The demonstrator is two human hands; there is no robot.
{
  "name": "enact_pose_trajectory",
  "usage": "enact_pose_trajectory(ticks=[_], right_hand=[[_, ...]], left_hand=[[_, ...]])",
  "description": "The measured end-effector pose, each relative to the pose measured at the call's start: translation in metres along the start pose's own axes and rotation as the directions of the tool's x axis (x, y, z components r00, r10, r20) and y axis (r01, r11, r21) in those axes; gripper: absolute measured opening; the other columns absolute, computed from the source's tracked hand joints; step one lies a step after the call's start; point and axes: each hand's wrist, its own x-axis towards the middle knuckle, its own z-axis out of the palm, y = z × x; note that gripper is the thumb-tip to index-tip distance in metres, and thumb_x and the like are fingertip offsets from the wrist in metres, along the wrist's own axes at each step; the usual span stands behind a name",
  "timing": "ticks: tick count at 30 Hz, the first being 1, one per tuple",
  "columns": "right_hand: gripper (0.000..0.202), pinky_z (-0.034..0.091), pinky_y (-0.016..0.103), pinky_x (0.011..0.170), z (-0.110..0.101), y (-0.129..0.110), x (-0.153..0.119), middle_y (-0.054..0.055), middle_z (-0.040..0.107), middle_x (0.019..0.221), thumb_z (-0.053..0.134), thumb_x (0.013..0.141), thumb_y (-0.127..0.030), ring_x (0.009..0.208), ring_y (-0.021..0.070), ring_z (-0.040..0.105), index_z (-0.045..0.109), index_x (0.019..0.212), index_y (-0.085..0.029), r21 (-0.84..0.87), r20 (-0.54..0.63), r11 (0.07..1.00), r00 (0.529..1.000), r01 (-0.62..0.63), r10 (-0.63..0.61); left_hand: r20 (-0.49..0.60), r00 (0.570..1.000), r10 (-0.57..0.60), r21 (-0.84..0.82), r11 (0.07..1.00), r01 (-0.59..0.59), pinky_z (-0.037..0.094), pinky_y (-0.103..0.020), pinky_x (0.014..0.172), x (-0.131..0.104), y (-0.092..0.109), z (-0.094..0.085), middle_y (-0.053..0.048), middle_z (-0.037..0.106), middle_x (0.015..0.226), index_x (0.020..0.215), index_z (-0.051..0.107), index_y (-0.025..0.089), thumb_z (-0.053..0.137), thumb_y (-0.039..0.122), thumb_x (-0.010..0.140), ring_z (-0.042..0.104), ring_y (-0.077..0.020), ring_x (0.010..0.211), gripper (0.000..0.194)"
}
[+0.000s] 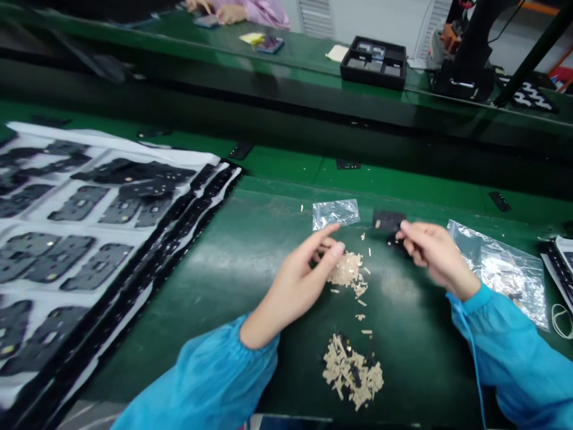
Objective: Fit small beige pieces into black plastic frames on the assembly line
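My right hand (pixel 434 251) pinches a flat black plastic part (pixel 388 220) between thumb and fingers, raised above the green table; the part is slightly blurred. A small beige patch shows on its left end. My left hand (pixel 304 280) has its thumb and index finger apart and seems to hold nothing. It hovers at the left edge of a pile of small beige strips (pixel 349 269), partly covering it. Nearer to me lies a second pile of beige strips (pixel 353 373), mixed with small black bits.
Stacked white trays (pixel 147 155) of black plastic parts fill the left side. Clear plastic bags (pixel 335 214) lie behind the left hand and under the right forearm. Beyond a dark ledge, a black divided box (pixel 373 80) stands near another person's hands (pixel 230 13).
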Motion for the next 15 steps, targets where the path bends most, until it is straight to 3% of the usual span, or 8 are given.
enact_pose_trajectory(ticks=[2, 3, 6, 10, 13, 15], right_hand=[[0.045, 0.020, 0.023, 0.040, -0.011, -0.001, 0.005, -0.003, 0.056, 0.058, 0.075, 0.081, -0.061, 0.044, 0.0083, 0.036, 0.071, 0.082, -0.016, -0.095, -0.085, 0.995, 0.996, 0.029, -0.037], [0.043, 0.024, 0.024, 0.042, -0.013, 0.001, 0.002, -0.001, 0.058, 0.061, 0.076, 0.081, -0.058, 0.046, 0.0092, 0.039, 0.072, 0.083, -0.015, -0.168, -0.074, 0.985, 0.995, 0.050, -0.063], [0.029, 0.033, 0.025, 0.050, -0.009, 0.014, -0.024, 0.000, 0.062, 0.066, 0.075, 0.087, -0.045, 0.054, 0.0121, 0.048, 0.075, 0.090, -0.017, -0.411, 0.135, 0.899, 0.985, 0.151, -0.104], [0.011, 0.038, 0.029, 0.060, 0.008, 0.029, -0.065, -0.002, 0.064, 0.069, 0.071, 0.093, -0.030, 0.064, 0.0158, 0.057, 0.075, 0.099, -0.022, -0.622, 0.494, 0.659, 0.865, 0.423, -0.088], [0.009, 0.039, 0.031, 0.066, 0.017, 0.035, -0.077, -0.001, 0.066, 0.074, 0.072, 0.093, -0.025, 0.073, 0.0191, 0.062, 0.072, 0.102, -0.023, -0.635, 0.607, 0.551, 0.791, 0.541, -0.077], [0.009, 0.037, 0.031, 0.066, 0.019, 0.037, -0.078, -0.002, 0.065, 0.073, 0.074, 0.091, -0.023, 0.073, 0.0191, 0.062, 0.071, 0.099, -0.023, -0.653, 0.615, 0.522, 0.786, 0.549, -0.057]], left_hand=[[-0.028, 0.999, 0.032, 0.080, 0.996, -0.029, 0.052, -0.030, 0.076, -0.001, 0.002, -0.008, -0.005, 0.072, 0.097, 0.128, 0.067, 0.020, 0.061, 0.041, 0.096, 0.064, -0.0189, 0.084, 0.039], [0.002, 0.999, 0.046, 0.119, 0.992, -0.046, 0.051, -0.032, 0.079, -0.004, 0.002, -0.012, -0.005, 0.073, 0.097, 0.121, 0.071, 0.021, 0.061, 0.041, 0.096, 0.065, -0.0199, 0.086, 0.033], [0.183, 0.974, 0.133, 0.220, 0.960, -0.172, 0.049, -0.036, 0.087, -0.023, 0.002, -0.017, -0.005, 0.075, 0.098, 0.105, 0.076, 0.024, 0.062, 0.037, 0.097, 0.065, -0.0232, 0.094, 0.020], [0.393, 0.892, 0.222, 0.277, 0.897, -0.345, 0.043, -0.036, 0.083, -0.061, -0.003, -0.007, -0.004, 0.072, 0.093, 0.100, 0.076, 0.025, 0.065, 0.033, 0.097, 0.062, -0.0234, 0.092, 0.014], [0.466, 0.849, 0.249, 0.271, 0.873, -0.405, 0.038, -0.034, 0.077, -0.084, -0.007, 0.009, -0.004, 0.068, 0.088, 0.097, 0.075, 0.024, 0.066, 0.031, 0.096, 0.059, -0.0221, 0.088, 0.012], [0.470, 0.848, 0.247, 0.274, 0.872, -0.405, 0.037, -0.034, 0.075, -0.092, -0.010, 0.017, -0.004, 0.067, 0.088, 0.096, 0.074, 0.023, 0.068, 0.029, 0.094, 0.057, -0.0225, 0.088, 0.009]])
